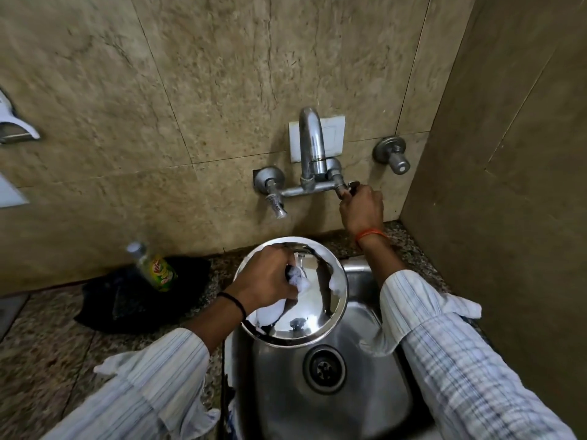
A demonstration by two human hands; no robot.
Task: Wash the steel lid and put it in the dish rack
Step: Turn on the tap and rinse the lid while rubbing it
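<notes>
The round steel lid [314, 312] is held over the left rim of the steel sink [359, 385], its shiny face up, with white foam on it. My left hand [266, 277] grips the lid at its middle, where its knob seems to be, with foam around my fingers. My right hand [362, 208] reaches up to the wall and is closed on the right tap handle [347, 188] of the steel faucet [313, 147]. No water is seen running. The dish rack is out of view.
A green dish-soap bottle [155, 268] stands on a black cloth or bag [133, 296] on the speckled stone counter, left of the sink. The left tap handle [274, 204] and another valve [394, 155] stick out from the tiled wall. A side wall closes the right.
</notes>
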